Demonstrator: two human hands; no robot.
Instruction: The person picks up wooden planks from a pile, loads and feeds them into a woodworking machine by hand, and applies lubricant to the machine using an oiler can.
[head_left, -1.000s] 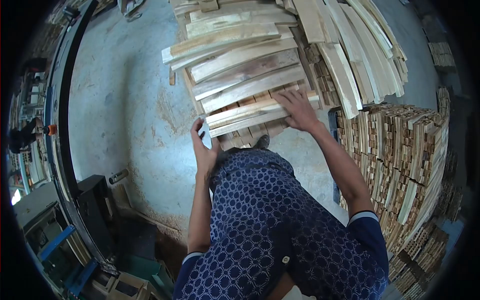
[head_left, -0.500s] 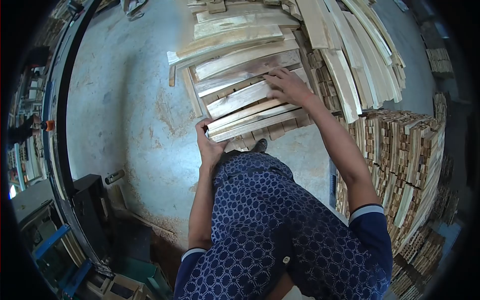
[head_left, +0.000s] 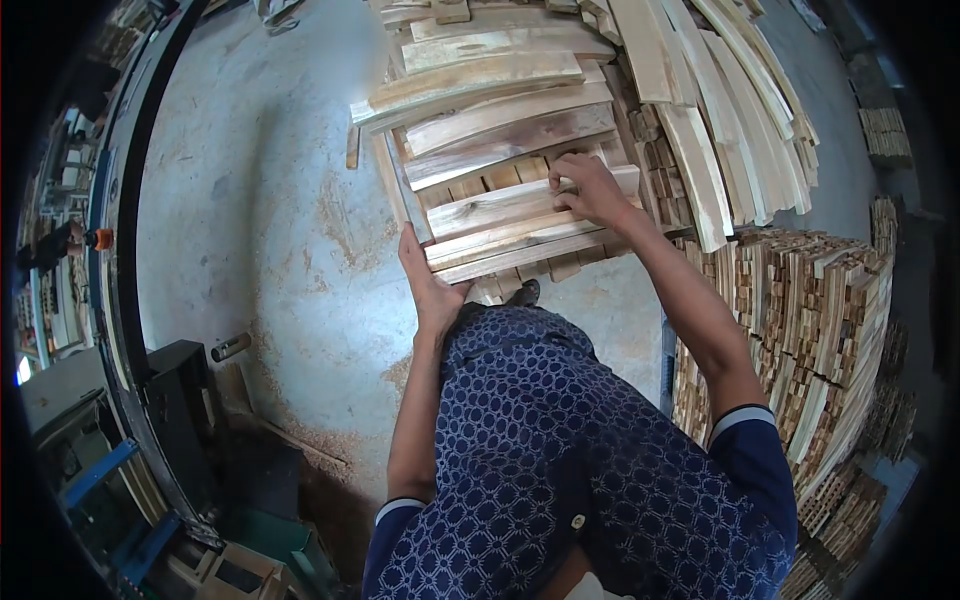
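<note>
My right hand (head_left: 592, 190) is closed on the upper edge of a pale wooden board (head_left: 490, 208), right of its middle. The fingers are curled over it, with the thumb on the near side. My left hand (head_left: 432, 288) rests against the left ends of two narrow wooden boards (head_left: 530, 243) lying side by side closest to me. Its fingers stretch up along the ends and the thumb is spread apart below. Beyond the held board, a gap shows shorter wood pieces underneath. Past that lies a greyish-brown board (head_left: 515, 148).
More curved boards (head_left: 470, 88) lie across the stack farther away. Long planks (head_left: 690, 165) are piled at the right, above a tall stack of wood strips (head_left: 790, 300). A dark machine frame (head_left: 125, 200) runs along the left. Sawdust marks the concrete floor (head_left: 290, 200).
My right hand has curled its fingers onto the board, which now sits closer to the near boards, widening the gap beyond it. My left fingers have straightened along the board ends.
</note>
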